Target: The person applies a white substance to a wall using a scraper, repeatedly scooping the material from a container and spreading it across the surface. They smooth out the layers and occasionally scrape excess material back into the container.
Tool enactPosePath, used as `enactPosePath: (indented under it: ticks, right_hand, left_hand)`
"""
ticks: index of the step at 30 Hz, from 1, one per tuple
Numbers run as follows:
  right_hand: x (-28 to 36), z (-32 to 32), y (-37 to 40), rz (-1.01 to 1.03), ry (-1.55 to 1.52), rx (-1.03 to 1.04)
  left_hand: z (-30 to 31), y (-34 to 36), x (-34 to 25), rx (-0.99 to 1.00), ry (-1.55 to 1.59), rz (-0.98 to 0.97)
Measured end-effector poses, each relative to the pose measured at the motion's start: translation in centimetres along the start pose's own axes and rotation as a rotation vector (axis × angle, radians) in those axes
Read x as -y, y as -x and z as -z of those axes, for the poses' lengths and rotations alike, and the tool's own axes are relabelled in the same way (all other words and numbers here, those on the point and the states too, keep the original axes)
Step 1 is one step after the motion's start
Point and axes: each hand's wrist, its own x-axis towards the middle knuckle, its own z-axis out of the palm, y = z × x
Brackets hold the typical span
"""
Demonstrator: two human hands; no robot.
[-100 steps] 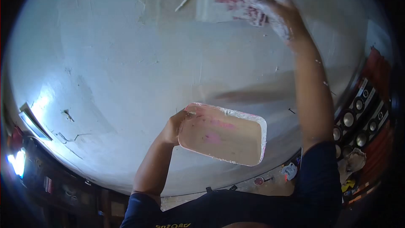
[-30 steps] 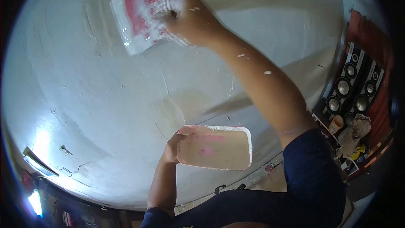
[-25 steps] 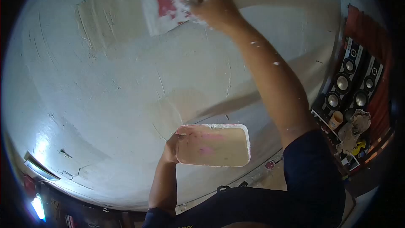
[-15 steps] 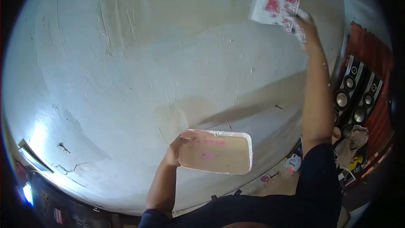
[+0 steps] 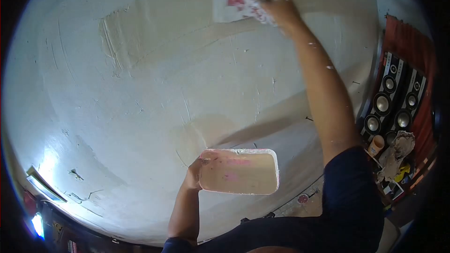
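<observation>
My right hand (image 5: 280, 9), smeared with white filler, grips a wide putty spreader (image 5: 225, 4) with a red patch on it. The spreader lies against or very near the upper wall (image 5: 150, 93), over a damp-looking beige band (image 5: 173, 16); exact contact cannot be made out. Lower down, my left hand (image 5: 193, 173) is closed on the left side of a rectangular plastic tub (image 5: 276, 171). White filler crusts its rim, and pink smears show inside. The fingers of that hand are partly hidden by the tub.
Nails (image 5: 309, 119) stick out of the wall on the right. Tall speakers (image 5: 382, 103) stand by a red curtain (image 5: 407, 42), with a cup (image 5: 376, 145) and crumpled paper (image 5: 398, 152) below. A bright light (image 5: 37, 225) shines at lower left.
My right hand has swept the spreader leftward and slightly up across the upper wall. The tub in my left hand has stayed nearly in place. The view has shifted a little.
</observation>
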Motion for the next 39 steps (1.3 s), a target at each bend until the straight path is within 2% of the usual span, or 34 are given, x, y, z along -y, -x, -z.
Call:
enactPosePath:
  ticks: [1,2,3,4,6,8,9,10,11,12,13,14,15,16,17,18,19,20,21,22,23,24,26,27,29,30,31,33,34,35,36,37,38,39]
  right_hand:
    - [-6.7,3.5,-1.4,-0.146,-0.312,-0.065]
    - [-6.7,7.2,0.9,-0.219,-0.424,-0.128]
    - [-9.1,10.7,1.2,-0.311,-0.258,-0.171]
    - [-11.3,13.1,1.6,-0.275,-0.379,-0.102]
    - [-10.2,14.2,3.4,-0.178,-0.387,-0.061]
    - [-6.2,11.9,4.9,-0.124,-0.483,-0.004]
    - [-4.6,9.7,5.4,-0.058,-0.518,0.105]
    - [-1.5,5.4,6.8,-0.022,-0.697,0.044]
    - [0.0,2.1,7.2,-0.033,-0.684,0.145]
    - [3.0,-1.4,7.9,0.046,-0.467,0.214]
    - [3.8,-6.1,8.4,0.155,-0.445,0.21]
    - [7.1,-8.8,10.1,0.059,-0.279,0.185]
    - [9.8,-9.8,10.8,0.3,-0.153,0.233]
    - [11.3,-11.1,11.1,0.241,-0.143,0.242]
    - [10.6,-11.5,10.7,0.208,-0.095,0.196]
    - [9.3,-12.1,10.0,0.177,-0.048,0.153]
    - [5.8,-12.3,8.7,0.313,0.2,-0.089]
    - [2.1,-11.2,8.1,0.445,0.449,-0.33]
    - [5.9,-3.7,8.6,-0.174,0.035,0.1]
    - [-4.7,-2.7,5.2,0.201,0.537,0.049]
    - [-10.7,0.6,3.9,-0.096,-0.18,-0.098]
    - [-11.0,5.0,4.9,-0.192,-0.34,-0.085]
    - [-13.5,10.7,6.0,-0.256,-0.428,-0.11]
    - [-14.2,12.8,6.2,-0.221,-0.365,-0.067]
    - [-12.9,13.0,7.0,-0.217,-0.403,-0.07]
    - [-12.0,12.8,7.5,-0.217,-0.442,-0.075]
    - [-10.6,11.6,7.9,-0.129,-0.518,0.021]
    - [-5.8,6.1,8.3,-0.08,-0.609,0.027]
    - [-2.1,3.6,8.6,-0.086,-0.458,0.053]
    - [-2.5,0.7,8.2,0.023,-0.669,0.109]
    - [-0.8,-1.2,8.0,0.079,-0.579,0.181]
    - [0.8,-2.6,7.8,-0.014,-0.243,0.22]
    - [0.6,-4.2,7.3,0.16,-0.152,0.125]
    - [0.4,-4.0,6.9,0.112,-0.108,0.111]
  left_hand:
    - [-1.1,0.0,-1.5,0.001,-0.128,0.045]
    - [-0.9,-0.1,-1.4,-0.003,-0.126,0.04]
    - [-0.7,-0.3,-1.2,0.003,-0.025,0.06]
    - [-0.6,-0.3,-1.1,0.01,0.077,0.084]
    - [-0.7,-0.6,-1.3,-0.01,0.174,0.144]
    - [-1.0,-0.5,-1.7,0.101,-0.408,-0.154]
    - [-1.4,-0.6,-1.6,0.068,-0.085,-0.088]
    - [-0.7,-0.4,-0.9,0.071,-0.084,-0.078]
    - [0.4,-0.3,0.4,0.02,-0.08,-0.061]
    - [1.2,-0.3,1.1,-0.027,-0.077,-0.045]
    - [-0.4,-0.6,-0.6,0.003,0.052,0.056]
    - [-0.2,-0.7,-0.6,0.009,0.053,0.069]
    - [0.0,-0.7,-0.7,0.071,-0.111,-0.05]
    - [0.2,-0.8,-0.7,0.132,-0.273,-0.172]
    - [0.6,-0.9,-0.3,0.138,-0.274,-0.167]
    - [1.1,-0.9,0.3,0.059,-0.107,-0.037]
    - [1.4,-0.9,0.7,-0.024,0.059,0.094]
    - [1.3,-0.9,0.7,-0.026,0.06,0.097]
    - [1.3,-1.0,0.8,-0.018,0.174,0.116]
    - [1.3,-0.9,0.8,-0.011,0.287,0.131]
    - [3.2,-0.6,2.7,-0.021,-0.127,0.019]
    - [3.2,-0.5,2.8,-0.032,-0.126,0.014]
    - [3.1,-0.6,2.8,-0.098,-0.115,0.072]
    - [2.0,-0.8,1.8,-0.1,-0.115,0.068]
    - [-0.9,-1.0,-0.8,-0.058,-0.308,-0.06]
    - [-0.5,-1.1,-0.2,-0.057,-0.305,-0.061]
    - [0.3,-1.2,0.9,-0.104,-0.162,-0.007]
    - [0.9,-1.2,1.2,-0.148,-0.021,0.051]
    - [1.0,-1.2,0.8,-0.023,-0.133,-0.042]
    - [1.0,-1.1,0.4,0.103,-0.244,-0.134]
    - [1.0,-1.0,0.3,0.106,-0.245,-0.131]
    - [0.9,-1.0,0.3,0.1,-0.145,-0.09]
    - [0.9,-1.0,0.3,0.094,-0.046,-0.049]
    - [1.1,-1.1,0.7,0.009,0.085,0.098]
